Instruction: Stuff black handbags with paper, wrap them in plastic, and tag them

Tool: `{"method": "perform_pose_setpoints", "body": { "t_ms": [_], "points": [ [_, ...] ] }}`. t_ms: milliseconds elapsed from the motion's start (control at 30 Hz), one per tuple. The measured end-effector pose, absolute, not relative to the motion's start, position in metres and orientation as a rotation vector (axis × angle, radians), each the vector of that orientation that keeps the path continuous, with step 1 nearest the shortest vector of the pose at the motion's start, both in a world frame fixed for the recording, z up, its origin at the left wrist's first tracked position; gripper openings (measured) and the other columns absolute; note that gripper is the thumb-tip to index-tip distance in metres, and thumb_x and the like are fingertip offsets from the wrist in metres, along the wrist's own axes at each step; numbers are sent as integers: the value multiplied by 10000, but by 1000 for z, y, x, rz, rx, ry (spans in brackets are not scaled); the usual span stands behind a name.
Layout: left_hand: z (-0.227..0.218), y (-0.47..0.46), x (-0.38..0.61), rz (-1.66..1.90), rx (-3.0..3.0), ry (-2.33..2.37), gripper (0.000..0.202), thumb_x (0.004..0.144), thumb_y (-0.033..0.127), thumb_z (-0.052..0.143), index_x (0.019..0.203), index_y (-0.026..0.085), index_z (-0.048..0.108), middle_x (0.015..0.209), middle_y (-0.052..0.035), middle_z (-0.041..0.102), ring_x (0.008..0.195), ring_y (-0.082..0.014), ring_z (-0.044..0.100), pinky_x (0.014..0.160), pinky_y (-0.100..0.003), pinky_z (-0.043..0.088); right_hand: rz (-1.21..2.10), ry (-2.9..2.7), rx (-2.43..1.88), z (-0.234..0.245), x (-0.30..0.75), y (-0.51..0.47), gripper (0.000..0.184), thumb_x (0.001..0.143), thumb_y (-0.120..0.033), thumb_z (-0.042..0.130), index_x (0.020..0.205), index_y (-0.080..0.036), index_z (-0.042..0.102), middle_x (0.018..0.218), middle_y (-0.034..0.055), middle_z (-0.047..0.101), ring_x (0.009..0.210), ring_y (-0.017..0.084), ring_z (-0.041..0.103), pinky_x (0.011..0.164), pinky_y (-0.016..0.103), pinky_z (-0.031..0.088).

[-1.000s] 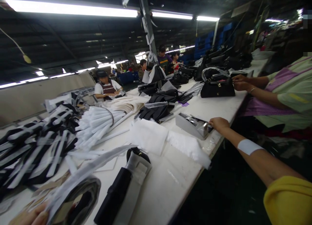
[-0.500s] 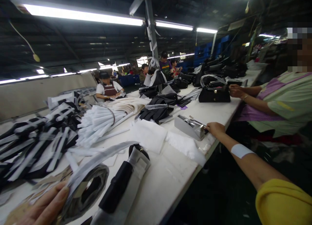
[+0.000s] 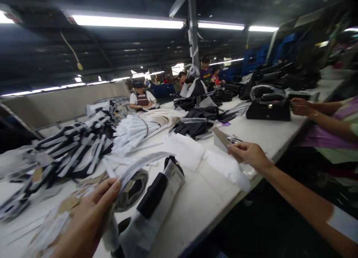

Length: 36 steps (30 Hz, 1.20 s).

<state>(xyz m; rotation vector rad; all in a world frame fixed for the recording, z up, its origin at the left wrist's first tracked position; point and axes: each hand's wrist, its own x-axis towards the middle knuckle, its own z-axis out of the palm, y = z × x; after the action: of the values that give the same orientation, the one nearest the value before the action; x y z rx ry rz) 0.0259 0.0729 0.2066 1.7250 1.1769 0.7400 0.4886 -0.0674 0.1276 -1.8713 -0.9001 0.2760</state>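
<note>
- whereas the right hand [image 3: 253, 156] earlier touched the grey tape dispenser [image 3: 219, 143], it now pinched a flat, thin grey-brown strip [image 3: 223, 139] near it
- the left hand [image 3: 91, 217] still pinched a long, translucent whitish band [image 3: 141, 167] arching over the white table [image 3: 192, 213]

Lit tube lights [image 3: 128, 22], grey post [image 3: 192, 34]

The left hand [image 3: 90, 210] is at the lower left of the frame, its thumb and forefinger pinched together. The right hand [image 3: 251, 156] pinches right of centre, its forearm [image 3: 302, 200] slanting toward the lower right corner.
</note>
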Motion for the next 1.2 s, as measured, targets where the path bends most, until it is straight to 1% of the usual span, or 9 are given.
{"method": "perform_pose_setpoints", "body": {
  "t_ms": [100,167,267,533,633,733,867,1067,1200],
  "points": [
    [218,61,37,853,1523,1151,524,746,604,704,1127,248,660,1001,-27,751,923,-240,704,724,-287,560,740,-1167,-1618,147,406,-63,432,774,-601,704,807,-173,755,750,55,724,597,139,598,518,230,440],
    [221,56,42,872,1482,1108,491,744,591,720,1069,227,671,957,-29,747,865,-223,696,694,-266,536,993,-1269,-1482,154,362,-59,404,815,-576,677,851,-181,752,715,40,698,554,117,562,471,216,409],
    [223,50,45,886,1524,1069,422,778,582,700,991,218,685,885,-16,733,800,-195,671,689,-253,508,1171,-1341,-1318,157,317,-48,366,837,-528,672,887,-174,752,739,39,688,598,123,582,484,211,428],
    [225,40,43,928,1659,1030,395,813,552,682,968,189,669,875,-28,694,797,-183,643,681,-243,481,1226,-1249,-1151,164,258,-14,365,794,-511,728,878,-158,765,765,45,701,572,114,567,534,239,447],
    [223,39,44,931,1675,981,366,830,519,680,959,177,662,882,-35,686,792,-167,628,681,-235,479,1288,-1146,-1046,170,239,-5,369,786,-499,749,962,-175,779,743,26,688,590,103,553,552,229,417],
    [221,40,44,937,1697,941,337,846,499,669,939,175,660,848,-30,673,761,-152,605,663,-232,475,1442,-999,-887,175,224,-2,382,785,-466,770,1050,-191,772,822,26,698,683,103,567,656,228,450],
    [220,41,43,980,1732,913,314,858,478,659,939,175,665,828,-22,658,761,-146,596,675,-234,475,1577,-894,-778,183,217,-9,350,782,-418,790,1041,-183,773,909,43,710,836,136,603,789,242,471],
    [219,32,47,1042,1797,872,248,865,418,665,926,177,660,852,-29,672,811,-158,627,733,-250,496,1500,-832,-795,193,208,-19,382,822,-490,741,1058,-190,740,1059,60,701,1008,189,603,915,308,464],
    [212,27,49,1084,1777,901,242,871,415,664,941,185,636,854,-20,666,817,-150,635,738,-237,496,1437,-804,-820,191,200,-19,362,820,-481,744,1029,-185,730,1065,61,700,1044,207,601,956,330,447]
  ]
}}
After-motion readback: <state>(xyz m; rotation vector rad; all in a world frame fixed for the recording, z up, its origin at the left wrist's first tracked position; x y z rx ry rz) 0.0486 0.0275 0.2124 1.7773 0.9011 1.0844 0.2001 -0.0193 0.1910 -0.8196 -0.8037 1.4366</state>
